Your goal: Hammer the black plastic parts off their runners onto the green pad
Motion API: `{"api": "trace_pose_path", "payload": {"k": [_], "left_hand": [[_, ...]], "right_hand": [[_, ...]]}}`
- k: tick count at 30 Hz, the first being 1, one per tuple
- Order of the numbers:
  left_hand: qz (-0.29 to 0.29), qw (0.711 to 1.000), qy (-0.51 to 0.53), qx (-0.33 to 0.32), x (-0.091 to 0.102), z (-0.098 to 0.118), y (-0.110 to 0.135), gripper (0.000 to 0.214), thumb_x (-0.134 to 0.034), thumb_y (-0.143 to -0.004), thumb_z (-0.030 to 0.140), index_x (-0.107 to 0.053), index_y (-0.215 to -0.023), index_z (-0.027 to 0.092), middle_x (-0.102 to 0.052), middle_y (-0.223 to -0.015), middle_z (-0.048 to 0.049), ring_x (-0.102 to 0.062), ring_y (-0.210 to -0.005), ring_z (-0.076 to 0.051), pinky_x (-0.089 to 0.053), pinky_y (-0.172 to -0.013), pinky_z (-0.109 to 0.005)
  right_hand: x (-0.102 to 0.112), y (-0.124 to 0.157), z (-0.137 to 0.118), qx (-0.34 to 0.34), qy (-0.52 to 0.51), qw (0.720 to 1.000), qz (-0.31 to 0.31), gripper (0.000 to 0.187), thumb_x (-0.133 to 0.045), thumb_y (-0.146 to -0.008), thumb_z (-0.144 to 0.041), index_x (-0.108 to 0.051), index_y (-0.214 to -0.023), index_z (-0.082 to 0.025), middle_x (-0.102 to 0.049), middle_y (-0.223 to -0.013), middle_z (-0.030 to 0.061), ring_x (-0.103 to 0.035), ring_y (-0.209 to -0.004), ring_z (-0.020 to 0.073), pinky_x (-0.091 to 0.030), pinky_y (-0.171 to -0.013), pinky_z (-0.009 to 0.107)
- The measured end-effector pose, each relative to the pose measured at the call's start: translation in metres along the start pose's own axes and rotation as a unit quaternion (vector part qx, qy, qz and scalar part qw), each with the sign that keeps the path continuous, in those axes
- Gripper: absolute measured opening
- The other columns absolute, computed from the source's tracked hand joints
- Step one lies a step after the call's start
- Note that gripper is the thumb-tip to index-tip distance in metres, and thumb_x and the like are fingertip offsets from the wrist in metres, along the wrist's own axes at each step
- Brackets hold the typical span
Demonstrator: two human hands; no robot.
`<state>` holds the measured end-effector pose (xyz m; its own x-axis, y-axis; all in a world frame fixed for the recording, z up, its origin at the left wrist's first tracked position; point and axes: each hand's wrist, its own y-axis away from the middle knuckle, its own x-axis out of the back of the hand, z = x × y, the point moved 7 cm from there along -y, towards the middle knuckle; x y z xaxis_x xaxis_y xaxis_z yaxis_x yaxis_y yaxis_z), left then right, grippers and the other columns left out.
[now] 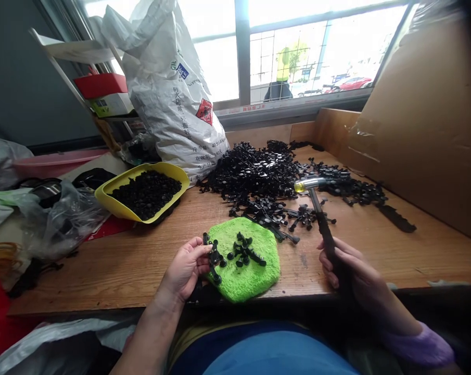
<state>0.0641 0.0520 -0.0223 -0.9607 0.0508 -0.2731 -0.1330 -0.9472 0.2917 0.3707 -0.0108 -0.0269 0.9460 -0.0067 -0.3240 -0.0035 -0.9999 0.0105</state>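
Note:
My left hand (188, 264) pinches a branched black moulded part (215, 256) over the left side of a bright green fuzzy pad (239, 285). More small black pieces (243, 250) lie loose on the middle of that pad. In my right hand (346, 263) is a hammer (317, 200), gripped by its dark handle and raised above the table. Its head is metal with a yellow face pointing left. Beyond the pad rises a big heap of black moulded parts (254, 169), some of them spilling towards me.
A yellow scoop-shaped tub (103, 195) full of small black pieces stands at the left. Behind it leans a tall white sack (168, 104). A cardboard sheet (418, 120) walls the right side. Plastic bags (63, 213) clutter the left of the wooden table (126, 271).

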Motion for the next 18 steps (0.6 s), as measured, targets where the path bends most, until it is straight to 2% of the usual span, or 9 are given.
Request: {"api": "trace_pose_path", "payload": {"k": [6,10,12,15,18], "left_hand": [[0.009,0.999,-0.033,-0.006,-0.003,0.0,0.002,0.024,-0.068,-0.065,0.019,-0.045,-0.072,0.017,-0.06,-0.059,0.0025,-0.055,-0.046,-0.007,-0.045,-0.042,-0.015],[0.023,0.998,-0.05,-0.019,-0.003,0.001,0.003,0.028,-0.068,-0.064,0.023,-0.041,-0.07,0.019,-0.059,-0.055,0.0038,-0.054,-0.042,-0.008,-0.041,-0.037,-0.014],[0.031,0.997,-0.061,-0.024,-0.001,0.001,0.004,0.029,-0.067,-0.065,0.024,-0.039,-0.07,0.02,-0.059,-0.054,0.0038,-0.054,-0.042,-0.008,-0.038,-0.035,-0.013],[0.037,0.996,-0.075,-0.035,-0.001,0.0,0.004,0.029,-0.066,-0.065,0.025,-0.038,-0.071,0.02,-0.059,-0.052,0.0043,-0.054,-0.041,-0.009,-0.035,-0.034,-0.012],[0.046,0.995,-0.078,-0.042,0.0,0.001,0.004,0.029,-0.065,-0.064,0.025,-0.038,-0.07,0.02,-0.058,-0.052,0.0049,-0.053,-0.04,-0.008,-0.033,-0.035,-0.012]], "right_hand": [[0.001,-0.003,0.004,0.005,0.037,0.999,0.003,0.017,-0.044,-0.085,-0.036,-0.05,-0.091,-0.02,-0.046,-0.057,-0.0033,-0.04,-0.037,0.009,-0.03,-0.034,0.02],[-0.008,0.005,-0.003,0.04,0.164,0.986,-0.006,0.023,-0.038,-0.089,-0.039,-0.051,-0.09,-0.02,-0.045,-0.055,-0.0038,-0.039,-0.038,0.0093,-0.029,-0.035,0.021],[-0.022,0.011,-0.01,0.058,0.267,0.961,-0.039,0.022,-0.037,-0.09,-0.036,-0.052,-0.09,-0.02,-0.046,-0.058,-0.0025,-0.042,-0.043,0.0106,-0.032,-0.04,0.022],[-0.052,0.022,-0.02,0.104,0.412,0.895,-0.133,0.017,-0.036,-0.092,-0.029,-0.051,-0.094,-0.022,-0.054,-0.07,0.0014,-0.051,-0.06,0.0154,-0.036,-0.054,0.026],[-0.074,0.028,-0.019,0.128,0.514,0.826,-0.194,0.017,-0.032,-0.093,-0.027,-0.048,-0.091,-0.023,-0.058,-0.072,0.0033,-0.053,-0.061,0.0179,-0.034,-0.056,0.028]]}}
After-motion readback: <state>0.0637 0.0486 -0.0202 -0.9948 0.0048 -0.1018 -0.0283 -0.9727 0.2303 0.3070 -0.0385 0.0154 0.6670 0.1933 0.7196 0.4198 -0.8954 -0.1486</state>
